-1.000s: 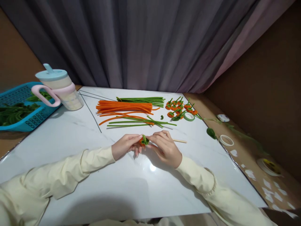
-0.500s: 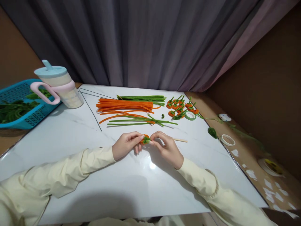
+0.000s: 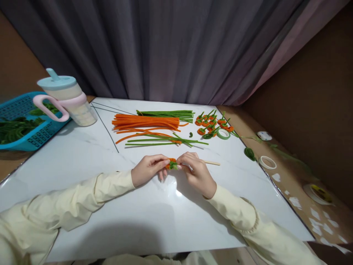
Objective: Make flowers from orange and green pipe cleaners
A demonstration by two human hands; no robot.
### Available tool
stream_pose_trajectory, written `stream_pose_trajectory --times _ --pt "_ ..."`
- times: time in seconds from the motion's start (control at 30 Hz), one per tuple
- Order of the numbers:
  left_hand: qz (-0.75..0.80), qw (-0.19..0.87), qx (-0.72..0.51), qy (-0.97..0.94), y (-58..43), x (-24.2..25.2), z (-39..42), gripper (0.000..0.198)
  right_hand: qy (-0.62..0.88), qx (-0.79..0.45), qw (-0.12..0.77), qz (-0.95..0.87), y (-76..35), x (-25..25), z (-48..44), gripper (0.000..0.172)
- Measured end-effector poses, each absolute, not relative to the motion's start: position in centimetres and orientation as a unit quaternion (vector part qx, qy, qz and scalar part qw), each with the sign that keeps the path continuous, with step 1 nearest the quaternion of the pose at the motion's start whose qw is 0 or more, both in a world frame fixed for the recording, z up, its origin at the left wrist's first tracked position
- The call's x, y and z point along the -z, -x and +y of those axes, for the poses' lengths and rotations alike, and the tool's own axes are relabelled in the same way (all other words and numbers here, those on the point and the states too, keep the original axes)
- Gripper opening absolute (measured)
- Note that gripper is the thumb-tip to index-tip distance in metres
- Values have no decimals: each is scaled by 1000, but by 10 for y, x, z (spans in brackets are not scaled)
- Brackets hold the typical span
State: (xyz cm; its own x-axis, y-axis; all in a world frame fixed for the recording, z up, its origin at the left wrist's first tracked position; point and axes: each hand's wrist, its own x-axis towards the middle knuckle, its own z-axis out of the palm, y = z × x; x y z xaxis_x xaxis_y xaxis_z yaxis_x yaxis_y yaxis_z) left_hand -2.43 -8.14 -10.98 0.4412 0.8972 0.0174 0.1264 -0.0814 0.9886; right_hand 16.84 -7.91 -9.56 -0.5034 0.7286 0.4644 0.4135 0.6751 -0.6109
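a: any writing?
b: the pale, blue-lidded plastic tumbler [image 3: 82,112] is too blurred for me to read.
a: what's held?
b: i see a small fuzzy orange-and-green piece [image 3: 173,164] over the white marbled table [image 3: 129,217], pinched by left hand [image 3: 147,169] and right hand [image 3: 199,176], green side toward me; long axis unclear.

A fuzzy orange-and-green piece [image 3: 173,164] sits between the fingers [image 3: 162,163]; below them the table [image 3: 132,211] looks smooth and glossy, beyond hangs a matt cloth curtain [image 3: 157,51], leftward stands a plastic-looking cup [image 3: 64,94].
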Motion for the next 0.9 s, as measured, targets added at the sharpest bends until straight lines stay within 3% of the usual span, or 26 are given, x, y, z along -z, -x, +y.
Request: stream_pose_trajectory --times 0.17,0.3,0.4,0.5,0.63,0.73,0.9 --pt "380 278 -427 -772 27 91 -79 18 330 -154 339 -867 -172 91 -77 14" --pt "378 297 -306 -822 28 78 -77 18 310 -131 282 -898 -173 87 -79 15" --pt "370 234 -304 -846 27 76 -82 18 319 -152 262 -898 -174 88 -79 14" --pt "376 189 -304 -855 27 75 -90 17 333 -196 265 -883 -174 93 -79 14" --pt "401 240 -256 -846 26 78 -100 15 355 -241 302 -852 -173 94 -80 14" --pt "395 197 -270 -856 24 85 -103 25 378 -277 322 -823 -171 91 -82 13" --pt "363 106 -335 -863 22 92 -103 17 402 -350 337 -776 -169 88 -85 11"
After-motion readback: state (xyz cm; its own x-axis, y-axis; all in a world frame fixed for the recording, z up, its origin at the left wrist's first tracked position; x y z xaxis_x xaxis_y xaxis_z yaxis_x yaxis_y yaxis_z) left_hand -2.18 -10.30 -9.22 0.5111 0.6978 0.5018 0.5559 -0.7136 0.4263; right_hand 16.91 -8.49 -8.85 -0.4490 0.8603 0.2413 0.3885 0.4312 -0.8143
